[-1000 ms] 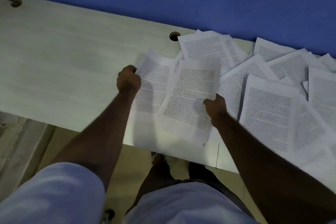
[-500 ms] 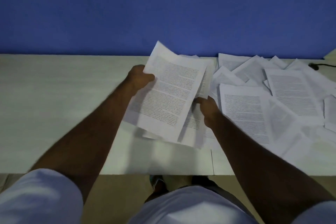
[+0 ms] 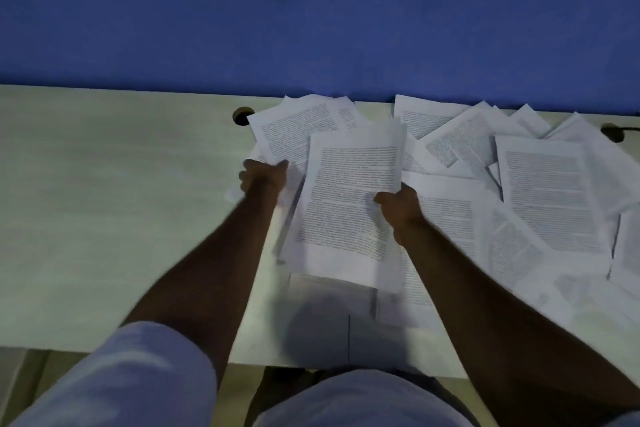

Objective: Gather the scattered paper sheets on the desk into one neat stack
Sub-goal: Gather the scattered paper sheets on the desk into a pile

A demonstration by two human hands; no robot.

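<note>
Several printed paper sheets lie scattered over the right half of the pale desk [image 3: 104, 218]. My right hand [image 3: 398, 206] grips the right edge of a printed sheet [image 3: 349, 204] that is lifted off the desk, with more sheets bunched under it. My left hand [image 3: 265, 177] holds the lower left corner of another sheet [image 3: 294, 128] farther back, next to the lifted one. To the right, a large sheet [image 3: 550, 198] and other overlapping sheets [image 3: 460, 142] lie flat, reaching the back edge.
A blue wall [image 3: 311, 10] runs along the desk's back edge. One round cable hole [image 3: 242, 114] sits just left of the papers and another with a dark cable [image 3: 616, 130] is at the far right. The desk's front edge is close to my body.
The sheet I held tilted up in both hands has come down and turned upright in front of me. My left hand now grips a sheet farther back. The view has shifted.
</note>
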